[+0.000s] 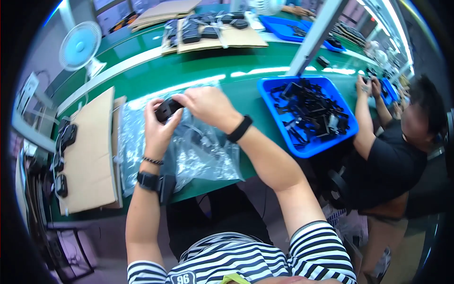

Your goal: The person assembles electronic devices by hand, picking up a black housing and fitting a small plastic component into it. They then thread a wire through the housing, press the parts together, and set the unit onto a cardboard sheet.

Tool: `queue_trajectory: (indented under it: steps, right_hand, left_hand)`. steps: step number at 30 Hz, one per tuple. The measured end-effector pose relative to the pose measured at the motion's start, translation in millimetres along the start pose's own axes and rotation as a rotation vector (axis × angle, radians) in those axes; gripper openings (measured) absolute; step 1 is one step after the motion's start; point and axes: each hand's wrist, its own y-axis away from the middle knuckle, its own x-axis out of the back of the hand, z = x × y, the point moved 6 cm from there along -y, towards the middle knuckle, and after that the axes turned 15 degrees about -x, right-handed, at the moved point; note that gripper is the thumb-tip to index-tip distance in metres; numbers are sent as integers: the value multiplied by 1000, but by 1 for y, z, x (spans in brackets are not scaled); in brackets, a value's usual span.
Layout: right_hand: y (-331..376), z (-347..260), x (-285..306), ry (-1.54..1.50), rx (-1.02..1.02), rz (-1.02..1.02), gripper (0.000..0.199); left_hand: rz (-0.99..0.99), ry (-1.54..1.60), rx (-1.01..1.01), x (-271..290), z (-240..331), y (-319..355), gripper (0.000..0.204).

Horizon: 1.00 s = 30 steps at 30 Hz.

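**Both hands gripping a small black part over the bag stack**

While I am watching the head view, both hands are meeting above the green bench [198, 71]. My left hand [158, 125] is cupping a small black plastic part [166, 110], its fingers curled and pressed against the part's underside. My right hand [208, 106] is coming over the top, fingertips pinching the part's upper right end. The part is hovering just above a stack of clear plastic bags [189, 151] lying on the bench.

I am judging the part to be light, rigid and smooth, so its long edges are offering the surest hold. The bags are looking thin, limp and slippery.

Cardboard sheets [92, 151] are lying to the left. A blue bin [307, 116] of black parts is sitting to the right, beside a co-worker.
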Motion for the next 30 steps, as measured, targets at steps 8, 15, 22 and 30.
queue_trajectory:
  steps: [8, 15, 22, 30]
  right_hand:
    - [-3, 5, 5, -169, -90, -197, 31]
    - [-4, -1, 18, -76, -135, 26, 30]
    - [6, -19, -5, -174, 204, -39, 46]
    - [4, -19, -20, -426, 113, -241, 55]
  left_hand:
    - [-23, -148, -163, -8, 5, -5, 57]
    - [33, 476, 225, -11, -28, 1, 47]
    - [207, 847, 399, -14, -11, 5, 42]
    - [224, 934, 413, -15, -15, 5, 42]
